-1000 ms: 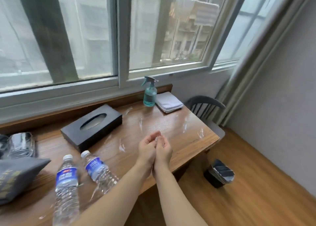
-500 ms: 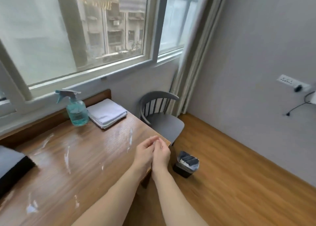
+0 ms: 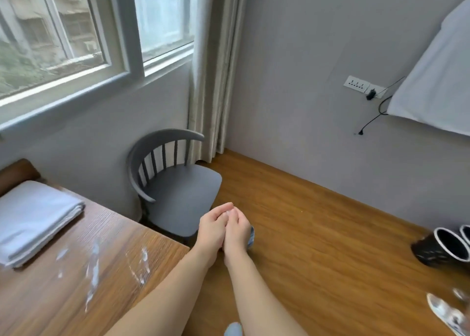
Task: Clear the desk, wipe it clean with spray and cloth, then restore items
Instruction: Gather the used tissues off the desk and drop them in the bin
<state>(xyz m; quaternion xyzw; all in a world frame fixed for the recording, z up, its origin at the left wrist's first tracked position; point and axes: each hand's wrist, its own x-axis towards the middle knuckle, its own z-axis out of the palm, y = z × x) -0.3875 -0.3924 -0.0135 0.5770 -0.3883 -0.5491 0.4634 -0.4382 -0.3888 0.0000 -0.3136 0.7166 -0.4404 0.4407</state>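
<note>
Your left hand (image 3: 212,227) and right hand (image 3: 236,230) press together, fingers curled, past the desk (image 3: 63,292) corner; any grasp unclear. One folded cloth (image 3: 30,218), one chair (image 3: 175,185).

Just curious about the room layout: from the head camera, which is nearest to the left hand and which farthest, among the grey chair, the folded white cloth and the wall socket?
From the left hand:
1. Grey chair, just behind it.
2. Folded white cloth, on the desk at left.
3. Wall socket, far right wall.

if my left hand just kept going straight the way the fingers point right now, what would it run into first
Probably the grey chair. The left hand, pressed against the right hand, points up-frame past the desk corner toward the chair seat. Depth is unclear, so it might pass above the seat and meet the backrest or the wall instead.
</note>
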